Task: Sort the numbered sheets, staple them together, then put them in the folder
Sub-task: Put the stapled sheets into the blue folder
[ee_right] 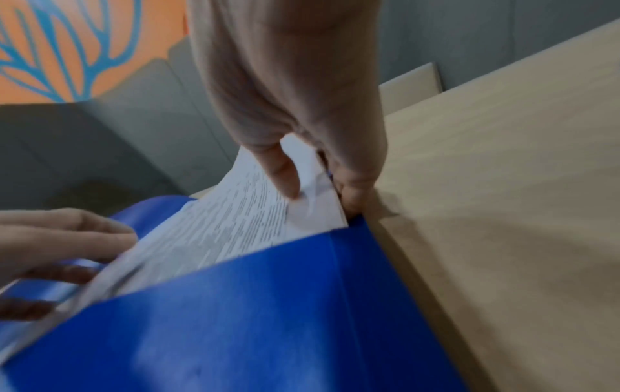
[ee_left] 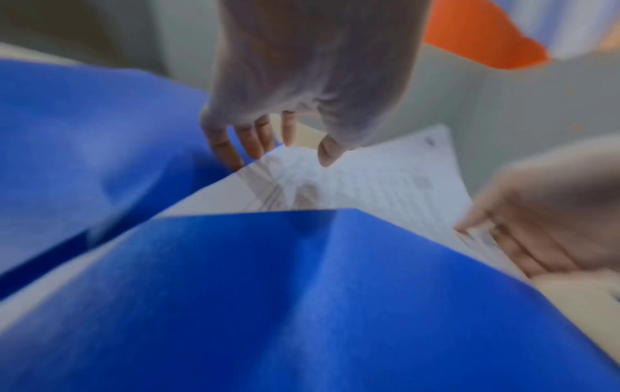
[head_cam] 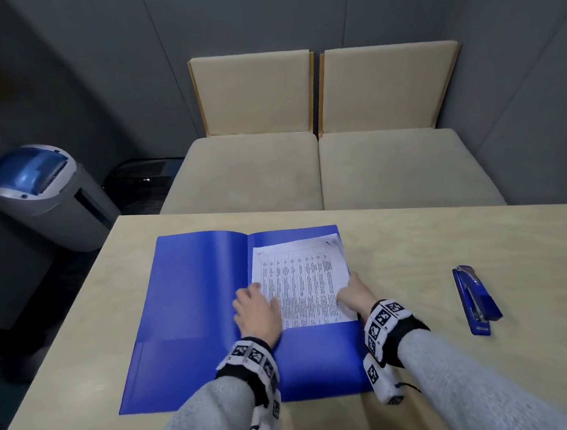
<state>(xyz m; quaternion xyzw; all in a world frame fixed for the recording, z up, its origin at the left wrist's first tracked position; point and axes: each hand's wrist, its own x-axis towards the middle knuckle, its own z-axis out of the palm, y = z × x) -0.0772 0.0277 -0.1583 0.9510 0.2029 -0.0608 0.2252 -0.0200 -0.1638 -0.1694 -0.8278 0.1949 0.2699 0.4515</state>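
From the head camera, one blue folder point(head_cam: 195, 305) lies open on the pale table point(head_cam: 441, 239), showing two inner panels. One stack of printed sheets point(head_cam: 303, 279) rests on the right panel, its lower edge tucked behind the pocket. The left hand point(head_cam: 257, 311) lies on the stack's left edge with fingers spread and relaxed. The right hand point(head_cam: 355, 295) holds the right edge. One blue stapler point(head_cam: 475, 298) lies well apart to the right. Beyond the table stand two beige chairs point(head_cam: 254, 131) and one grey bin with a blue lid point(head_cam: 41, 191).

The left wrist view is blurred: four fingertips point(ee_left: 231, 148) and a thumb touch the paper above the pocket.

In the right wrist view, the thumb point(ee_right: 280, 172) presses on top of the sheets, fingers curled underneath, pinching the corner.
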